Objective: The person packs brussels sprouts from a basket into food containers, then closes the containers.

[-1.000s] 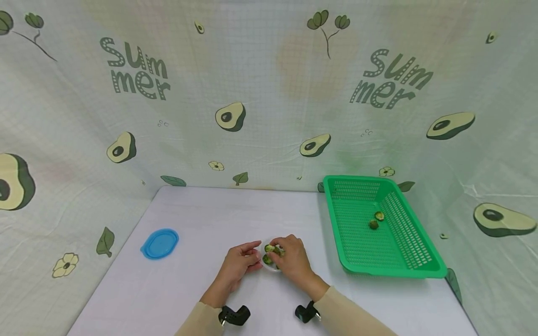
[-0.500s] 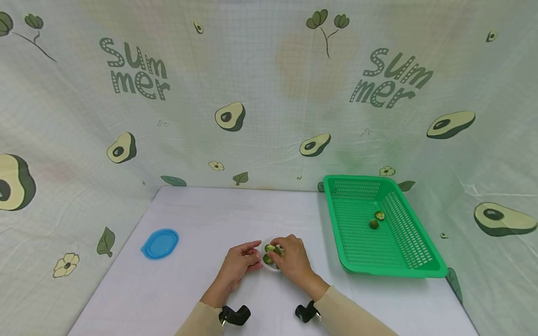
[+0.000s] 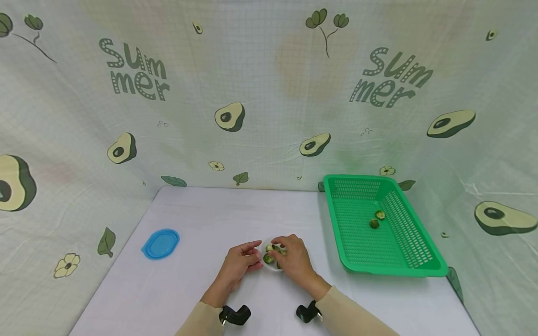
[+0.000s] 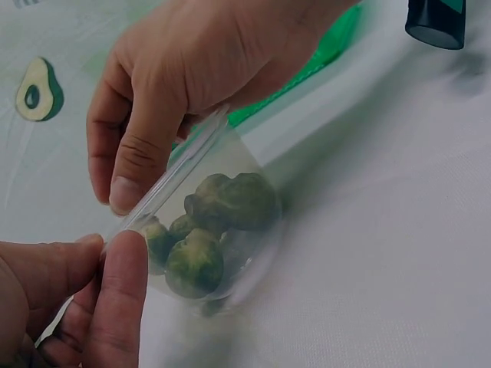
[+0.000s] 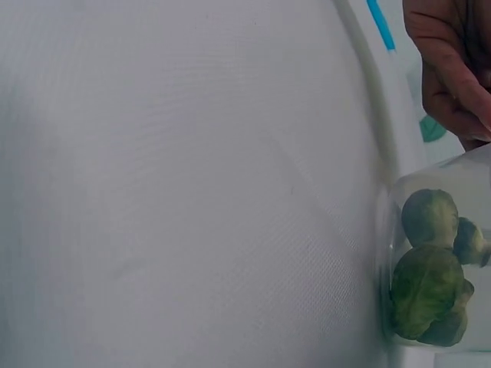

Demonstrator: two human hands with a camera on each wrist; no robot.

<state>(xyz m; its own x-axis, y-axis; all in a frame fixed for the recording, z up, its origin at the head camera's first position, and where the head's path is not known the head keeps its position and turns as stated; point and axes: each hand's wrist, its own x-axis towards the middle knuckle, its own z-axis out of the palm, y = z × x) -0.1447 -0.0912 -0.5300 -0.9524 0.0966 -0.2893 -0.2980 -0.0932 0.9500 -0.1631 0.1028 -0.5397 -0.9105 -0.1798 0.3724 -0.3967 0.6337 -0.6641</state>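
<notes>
Pinching the clear cup (image 4: 247,157) at its rim with our left hand (image 3: 240,262), we support it from one side only, so a sideways nudge from our right hand (image 3: 295,259) could tip it and spill the Brussels sprouts (image 4: 194,264) inside. Our right hand hangs over the mouth of the cup, thumb and fingers slightly apart; we cannot tell whether they hold a sprout. If they do, a loose pinch on such a round thing could let it slip. Squeezing the thin-looking rim might also bend it.

The cup is low in the middle of the white table (image 3: 210,210), between our hands; whether its base rests on the surface is unclear. Well off to the right is the green basket (image 3: 365,252), with two sprouts (image 3: 374,224) in it; its raised sides stand between our right hand and those two. The blue lid (image 3: 161,243) lies well apart, on the left, beyond our left hand. A printed cloth (image 3: 269,70) hangs behind the table.
</notes>
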